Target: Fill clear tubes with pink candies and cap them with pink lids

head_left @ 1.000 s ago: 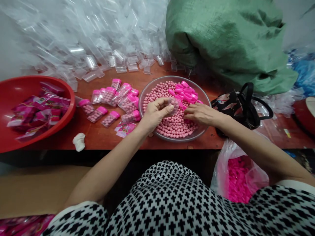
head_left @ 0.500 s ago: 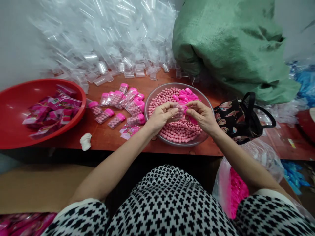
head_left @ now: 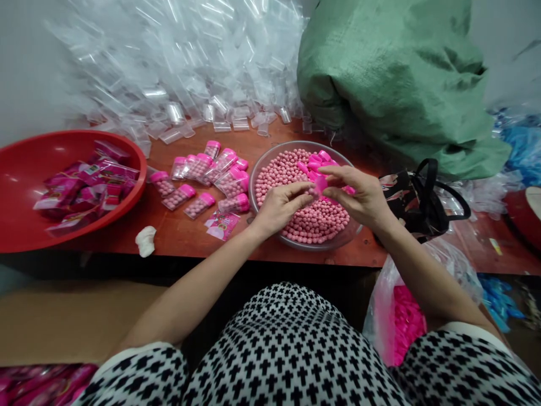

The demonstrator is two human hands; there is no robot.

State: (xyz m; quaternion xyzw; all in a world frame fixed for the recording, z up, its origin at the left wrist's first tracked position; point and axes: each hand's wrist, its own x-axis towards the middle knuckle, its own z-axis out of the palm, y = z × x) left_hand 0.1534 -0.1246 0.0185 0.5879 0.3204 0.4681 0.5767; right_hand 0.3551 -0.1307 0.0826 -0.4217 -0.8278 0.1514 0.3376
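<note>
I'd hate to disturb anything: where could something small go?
On the red table: its front strip between the white scrap and pink printed card, plus a narrower patch between the clear cases and gray bowl. Pink-capped bead containers crowd the bowl's left.

Print on the pink packets (head_left: 80, 189) and small pink card (head_left: 222, 226) is too small to read.
</note>
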